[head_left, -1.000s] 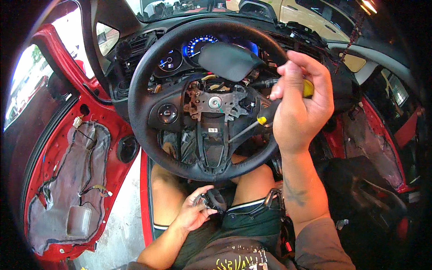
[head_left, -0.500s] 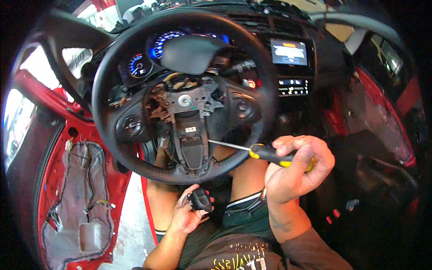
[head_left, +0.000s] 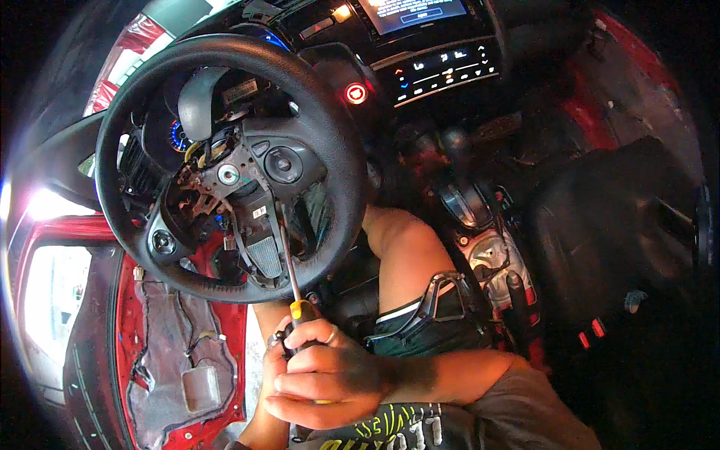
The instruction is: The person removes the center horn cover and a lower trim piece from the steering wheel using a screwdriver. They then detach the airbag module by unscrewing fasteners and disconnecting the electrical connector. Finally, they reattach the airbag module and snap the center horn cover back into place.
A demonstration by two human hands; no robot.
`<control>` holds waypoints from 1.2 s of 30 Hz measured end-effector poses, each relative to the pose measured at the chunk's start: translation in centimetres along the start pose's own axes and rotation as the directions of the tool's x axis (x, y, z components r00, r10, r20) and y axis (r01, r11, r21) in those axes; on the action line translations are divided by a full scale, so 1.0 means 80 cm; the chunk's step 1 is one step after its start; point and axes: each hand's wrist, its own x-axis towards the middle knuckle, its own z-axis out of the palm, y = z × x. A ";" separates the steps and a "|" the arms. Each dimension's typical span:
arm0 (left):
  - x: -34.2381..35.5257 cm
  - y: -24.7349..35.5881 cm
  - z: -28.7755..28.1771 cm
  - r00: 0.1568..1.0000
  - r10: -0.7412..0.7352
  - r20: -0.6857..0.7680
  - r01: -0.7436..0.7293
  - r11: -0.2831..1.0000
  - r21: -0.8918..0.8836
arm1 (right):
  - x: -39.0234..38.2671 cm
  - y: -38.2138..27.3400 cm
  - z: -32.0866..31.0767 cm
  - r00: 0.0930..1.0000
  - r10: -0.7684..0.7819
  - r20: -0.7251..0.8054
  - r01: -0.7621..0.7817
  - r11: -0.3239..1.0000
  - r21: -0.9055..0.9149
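Observation:
My right hand (head_left: 326, 379) is closed around the handle of a screwdriver (head_left: 302, 312) with a yellow and black grip. Its metal shaft points up along the lower spoke of the black steering wheel (head_left: 341, 161); I cannot tell whether the tip touches anything. Close behind, my left hand (head_left: 271, 375) is largely covered by the right one. Between them shows a bit of the small black plastic part (head_left: 278, 335) at the left fingers. The wheel's centre is uncovered, baring a metal bracket and a central bolt (head_left: 228, 175); button pads remain on both side spokes.
A lit touchscreen (head_left: 412, 16) and a climate panel (head_left: 442, 73) are at the upper right, by a red-lit round button (head_left: 355, 93). The centre console (head_left: 491, 259) has its trim off. At left stands the stripped red door (head_left: 232, 330). My legs are below the wheel.
My view has turned toward the right and down. The screwdriver has swung from pointing sideways to pointing up at the lower spoke, and my right hand has come in front of my left.

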 end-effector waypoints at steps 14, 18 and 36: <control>-0.013 -0.018 -0.033 0.964 0.127 0.232 -0.093 0.984 -0.152 | -0.025 0.007 -0.009 0.993 0.022 -0.118 -0.017 0.999 0.040; 0.006 -0.008 -0.087 0.984 0.062 0.165 -0.022 0.972 -0.233 | -0.025 0.008 0.002 0.999 -0.009 -0.047 0.011 0.999 0.053; 0.021 0.010 -0.058 0.963 0.242 0.118 -0.256 0.959 0.126 | 0.077 0.025 -0.057 0.931 0.153 -0.332 -0.172 0.985 -0.027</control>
